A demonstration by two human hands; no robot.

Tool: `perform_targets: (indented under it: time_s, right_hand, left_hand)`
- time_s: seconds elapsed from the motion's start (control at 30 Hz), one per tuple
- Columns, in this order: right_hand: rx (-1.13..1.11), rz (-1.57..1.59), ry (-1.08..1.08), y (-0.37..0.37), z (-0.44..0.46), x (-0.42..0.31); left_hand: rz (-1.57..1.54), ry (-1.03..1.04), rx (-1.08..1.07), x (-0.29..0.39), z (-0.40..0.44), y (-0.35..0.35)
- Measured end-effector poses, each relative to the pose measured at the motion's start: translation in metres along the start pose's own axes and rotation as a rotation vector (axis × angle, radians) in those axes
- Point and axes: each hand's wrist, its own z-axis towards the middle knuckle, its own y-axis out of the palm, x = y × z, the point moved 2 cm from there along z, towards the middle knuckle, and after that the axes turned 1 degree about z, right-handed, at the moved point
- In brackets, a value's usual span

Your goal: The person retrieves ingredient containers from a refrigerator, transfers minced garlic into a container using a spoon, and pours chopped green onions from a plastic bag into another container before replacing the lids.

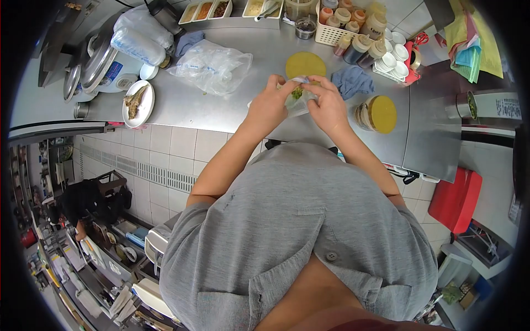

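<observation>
Both my hands meet over the steel counter's front edge, on a small clear plastic bag (301, 105) with green bits showing inside near its top. My left hand (270, 102) pinches one side of the bag's mouth, its fingers bent inward. On the other side my right hand (327, 103) grips the bag with thumb and fingers. Just beyond them lies a round yellow-green lid (305, 65). To the right stands a jar (381, 114) with a similar yellow lid. A crumpled blue cloth (353, 83) rests between the lid and the jar.
A pile of clear plastic bags (212, 67) and a plate (144, 110) with a brown food piece lie left. Sauce bottles fill a white basket (330, 34) at the back, near small white cups (395, 58). Behind me, a person in black (88, 201) bends over a counter.
</observation>
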Motion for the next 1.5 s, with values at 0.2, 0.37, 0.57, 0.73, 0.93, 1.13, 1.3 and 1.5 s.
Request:
perform_targets:
  time_s: [0.2, 0.37, 0.57, 0.73, 0.93, 1.13, 1.3, 1.5]
  right_hand:
    - [-0.112, 0.947, 0.390, 0.018, 0.005, 0.031]
    - [-0.239, 0.704, 0.405, 0.054, 0.005, 0.065]
    - [-0.321, -0.006, -0.463, 0.092, 0.030, 0.048]
    - [-0.493, -0.246, -0.335, 0.103, 0.029, 0.032]
    - [-0.731, 1.472, 0.936, 0.115, 0.051, 0.057]
    - [-0.735, 1.818, 0.927, 0.117, 0.078, 0.041]
    - [-0.701, 1.578, 0.843, 0.133, 0.107, 0.074]
    - [-0.609, 1.454, 0.615, 0.123, 0.115, 0.070]
  left_hand:
    - [-0.135, 0.079, 0.057, -0.024, 0.002, -0.032]
    - [-0.289, 0.067, 0.229, -0.057, 0.005, -0.063]
    - [-0.373, 0.010, 0.263, -0.076, 0.006, -0.076]
    - [-0.337, 0.050, 0.260, -0.073, 0.001, -0.082]
    - [-0.308, 0.022, 0.249, -0.053, -0.006, -0.080]
    - [-0.183, 0.196, 0.183, -0.046, -0.010, -0.065]
    - [-0.232, 0.228, 0.175, -0.061, -0.013, -0.034]
    - [0.190, 0.333, 0.005, -0.083, -0.018, 0.007]
